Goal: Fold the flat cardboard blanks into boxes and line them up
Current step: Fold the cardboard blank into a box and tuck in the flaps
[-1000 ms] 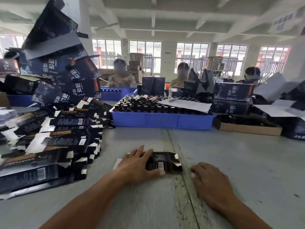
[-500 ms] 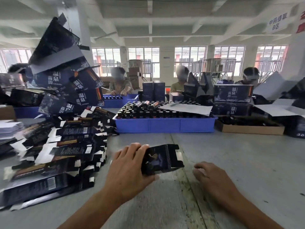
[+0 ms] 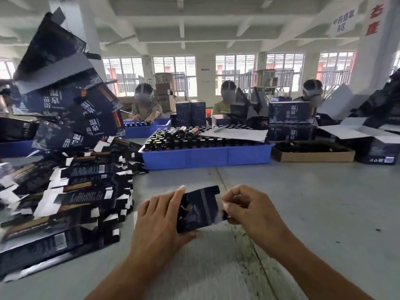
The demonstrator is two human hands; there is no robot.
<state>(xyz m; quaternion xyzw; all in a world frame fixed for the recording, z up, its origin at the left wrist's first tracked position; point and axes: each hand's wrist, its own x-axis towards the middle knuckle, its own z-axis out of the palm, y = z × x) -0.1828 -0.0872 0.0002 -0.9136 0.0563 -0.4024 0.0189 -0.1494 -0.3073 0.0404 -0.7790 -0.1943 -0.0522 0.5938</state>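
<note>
Both hands hold one dark blank [image 3: 200, 210] above the grey table [image 3: 303, 202], at 6 o'clock.

The left hand [image 3: 160, 221] clamps the glossy printed card between thumb and fingers; the right hand [image 3: 249, 210] pinches its right edge with curled fingers. At 9 o'clock lies a messy pile of flat blanks [image 3: 69, 198]. At 12 o'clock a blue plastic tray [image 3: 207, 156] holds many small dark bottles [image 3: 184, 141].

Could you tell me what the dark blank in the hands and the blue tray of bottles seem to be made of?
Blank: thin printed cardboard, slightly glossy; the stacked blanks show white undersides on their flaps. Blue tray: probably moulded plastic, with smooth, uniform, faintly shiny walls.
</note>
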